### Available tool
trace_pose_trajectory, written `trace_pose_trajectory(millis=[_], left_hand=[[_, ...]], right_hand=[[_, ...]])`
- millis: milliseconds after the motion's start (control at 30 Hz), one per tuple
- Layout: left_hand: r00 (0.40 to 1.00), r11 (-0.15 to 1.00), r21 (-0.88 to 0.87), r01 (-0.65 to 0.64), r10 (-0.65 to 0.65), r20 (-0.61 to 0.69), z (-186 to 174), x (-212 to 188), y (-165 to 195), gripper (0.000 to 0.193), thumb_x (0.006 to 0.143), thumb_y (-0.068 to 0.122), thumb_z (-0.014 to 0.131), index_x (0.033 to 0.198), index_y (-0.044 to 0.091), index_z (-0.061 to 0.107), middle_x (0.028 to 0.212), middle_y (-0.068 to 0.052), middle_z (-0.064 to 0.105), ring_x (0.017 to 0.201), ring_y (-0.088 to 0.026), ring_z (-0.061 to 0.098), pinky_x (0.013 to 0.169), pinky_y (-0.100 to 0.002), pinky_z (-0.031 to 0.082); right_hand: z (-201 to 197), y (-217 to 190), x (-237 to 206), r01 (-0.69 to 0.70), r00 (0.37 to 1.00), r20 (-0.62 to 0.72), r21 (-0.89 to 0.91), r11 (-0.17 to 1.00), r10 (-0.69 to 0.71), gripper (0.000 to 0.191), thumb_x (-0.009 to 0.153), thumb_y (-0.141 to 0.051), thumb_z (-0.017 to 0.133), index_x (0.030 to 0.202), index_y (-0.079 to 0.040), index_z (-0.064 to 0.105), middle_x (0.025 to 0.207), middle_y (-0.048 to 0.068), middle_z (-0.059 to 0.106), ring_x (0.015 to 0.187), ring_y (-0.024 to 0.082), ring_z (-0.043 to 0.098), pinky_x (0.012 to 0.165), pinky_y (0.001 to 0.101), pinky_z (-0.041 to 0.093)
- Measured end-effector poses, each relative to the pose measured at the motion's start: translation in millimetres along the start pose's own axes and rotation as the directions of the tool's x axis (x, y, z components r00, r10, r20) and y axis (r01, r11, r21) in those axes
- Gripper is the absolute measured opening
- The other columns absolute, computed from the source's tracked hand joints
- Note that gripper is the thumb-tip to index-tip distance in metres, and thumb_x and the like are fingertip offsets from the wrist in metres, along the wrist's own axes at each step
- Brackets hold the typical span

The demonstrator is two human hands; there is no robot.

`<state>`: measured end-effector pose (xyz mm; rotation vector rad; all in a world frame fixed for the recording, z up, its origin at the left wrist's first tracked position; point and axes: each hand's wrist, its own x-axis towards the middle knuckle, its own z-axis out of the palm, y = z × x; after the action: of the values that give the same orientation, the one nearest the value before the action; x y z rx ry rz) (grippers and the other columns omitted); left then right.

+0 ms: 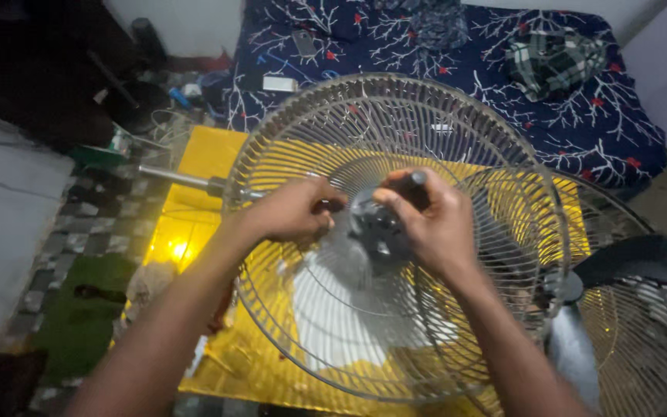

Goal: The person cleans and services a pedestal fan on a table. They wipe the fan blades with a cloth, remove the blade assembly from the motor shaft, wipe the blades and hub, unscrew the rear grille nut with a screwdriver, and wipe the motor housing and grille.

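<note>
- Two bare hands meet at the centre of a round wire fan guard (395, 116), which lies tilted over a yellow sheet (210, 154) on the floor.
- Left hand (295, 210) is curled, its fingertips pressed against the dark motor hub (376, 228) from the left; whether it pinches a small part there, I cannot tell.
- Right hand (430, 220) is closed round a dark-handled tool (414, 185), most likely a screwdriver, its tip aimed down into the hub.
- Metal fan pole (187, 179) runs out leftward from behind the guard, so the fan lies on its side rather than standing.
- Second wire guard (642, 332) rests at the lower right, apart from the first, with a dark fan blade (642, 259) lying over it.
- Judged from this: the front guard and blade are already off, and the rear guard sits against the motor with the hands at work on its centre fastening. Whether that fastening is being loosened or tightened cannot be told.
- Left to do, as far as shows: finish at the hub; the loose guard and blade lie unattached.
- Behind all this lies a dark blue bedspread with white branches (580, 100), a checked cloth (553, 58) bunched on it; a green cloth (79, 309) lies on the tiled floor at left.
</note>
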<state>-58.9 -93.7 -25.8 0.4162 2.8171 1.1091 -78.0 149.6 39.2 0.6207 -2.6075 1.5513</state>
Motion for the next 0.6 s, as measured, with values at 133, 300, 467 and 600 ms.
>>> trace_pose_trajectory(millis=[133, 300, 467, 600], left_hand=[[0.992, 0.989, 0.086, -0.123, 0.123, 0.008, -6.2, -10.2, -7.5, 0.049, 0.077, 0.017, 0.076, 0.124, 0.005, 0.069, 0.112, -0.016, 0.068, 0.104, -0.033, 0.066, 0.091, -0.041, 0.052], [0.986, 0.986, 0.004, -0.168, 0.168, -0.017, -9.1, -17.0, -13.0, 0.052, 0.078, 0.016, 0.077, 0.127, 0.004, 0.067, 0.112, -0.016, 0.066, 0.106, -0.032, 0.065, 0.093, -0.041, 0.052], [0.991, 0.991, -0.076, -0.113, 0.117, 0.059, -19.4, -19.2, -13.1, 0.052, 0.08, 0.016, 0.076, 0.13, 0.005, 0.065, 0.114, -0.014, 0.065, 0.104, -0.03, 0.066, 0.09, -0.04, 0.053], [0.99, 0.991, -0.097, -0.087, 0.097, 0.101, -30.1, -21.4, -9.5, 0.053, 0.082, 0.017, 0.075, 0.132, 0.005, 0.063, 0.116, -0.013, 0.064, 0.105, -0.029, 0.066, 0.09, -0.039, 0.052]], right_hand=[[18.7, 6.8, 10.3, -0.072, 0.996, 0.05, 0.033, 0.997, 0.07, 0.024, 0.087, -0.018, 0.08, 0.106, -0.006, 0.072, 0.094, 0.001, 0.079, 0.084, 0.009, 0.074, 0.075, 0.0269, 0.059], [32.0, 9.5, 14.6, -0.109, 0.993, 0.046, 0.058, 0.992, 0.106, 0.023, 0.087, -0.017, 0.078, 0.106, -0.006, 0.071, 0.095, 0.001, 0.079, 0.086, 0.008, 0.073, 0.078, 0.0265, 0.059], [37.1, 2.9, 15.0, -0.187, 0.982, 0.043, 0.019, 0.982, 0.186, 0.021, 0.088, -0.018, 0.078, 0.105, -0.006, 0.071, 0.094, 0.002, 0.078, 0.086, 0.008, 0.073, 0.078, 0.0269, 0.059], [40.2, -0.9, 15.4, -0.197, 0.98, 0.018, 0.016, 0.98, 0.196, 0.022, 0.089, -0.019, 0.077, 0.105, -0.006, 0.071, 0.093, 0.002, 0.077, 0.085, 0.009, 0.072, 0.076, 0.0274, 0.058]])
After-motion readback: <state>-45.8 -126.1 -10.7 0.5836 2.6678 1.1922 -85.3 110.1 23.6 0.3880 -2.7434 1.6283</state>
